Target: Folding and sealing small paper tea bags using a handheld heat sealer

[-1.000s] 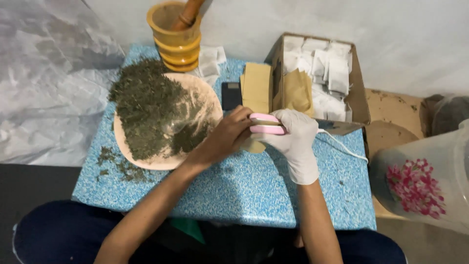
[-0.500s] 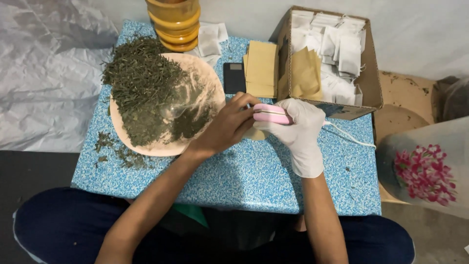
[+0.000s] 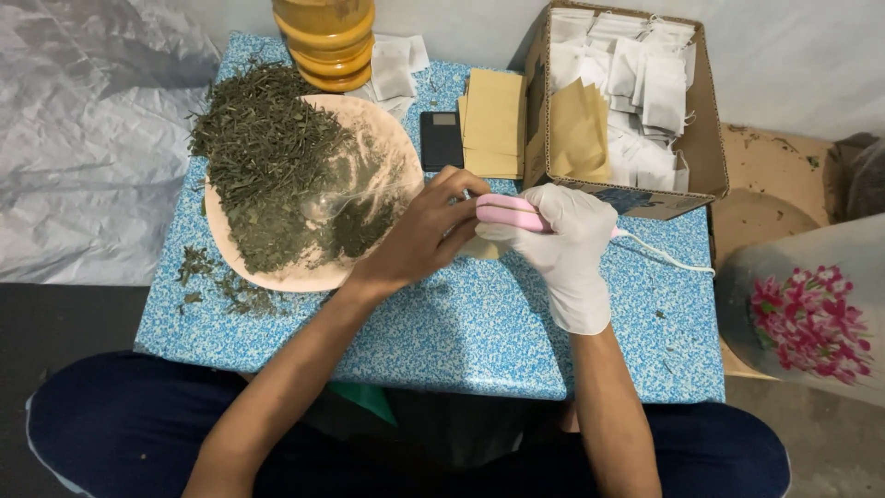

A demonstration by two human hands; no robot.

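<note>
The person sits cross-legged at a low blue-speckled worktop. The right hand, in a white glove, is closed over a small pink handheld sealer, pressing it shut near the middle of the worktop, just in front of the cardboard box. A white cord runs from the sealer toward the right edge of the worktop. The bare left hand has its fingers drawn together at the sealer's left end, pinching a pale paper sachet, of which only the lower part shows beneath both hands.

To the left lies a round pinkish plate heaped with dried green leaves; a clear spoon rests in the heap. Loose leaf crumbs are scattered on the worktop beside the plate. Behind the plate stands a yellow mortar, with white sachets just beside it. A small dark scale sits between the plate and a stack of tan envelopes. The cardboard box holds more white sachets and a tan envelope leaning inside. A translucent container with a pink flower print stands off the worktop at the right.
</note>
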